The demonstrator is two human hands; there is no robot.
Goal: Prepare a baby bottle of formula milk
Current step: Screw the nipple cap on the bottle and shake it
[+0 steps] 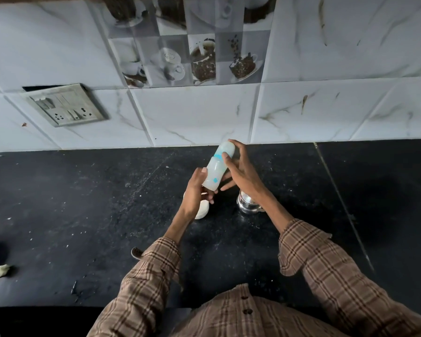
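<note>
A translucent baby bottle point(217, 166) with a blue band and a clear cap is held tilted above the black counter point(83, 215), its cap end pointing toward the wall. My left hand point(197, 189) grips the bottle's base from the left. My right hand point(238, 170) is on the upper part, thumb on the bottle near the blue ring and fingertips at the cap. Below my left hand a white round container point(203, 210) sits on the counter, partly hidden. A small steel vessel point(247, 203) stands under my right wrist.
The white marble-tiled wall point(204, 113) rises right behind the counter, with a switch and socket plate point(63, 104) at the left. A small pale scrap point(0, 271) lies near the counter's left front edge. White specks dot the counter.
</note>
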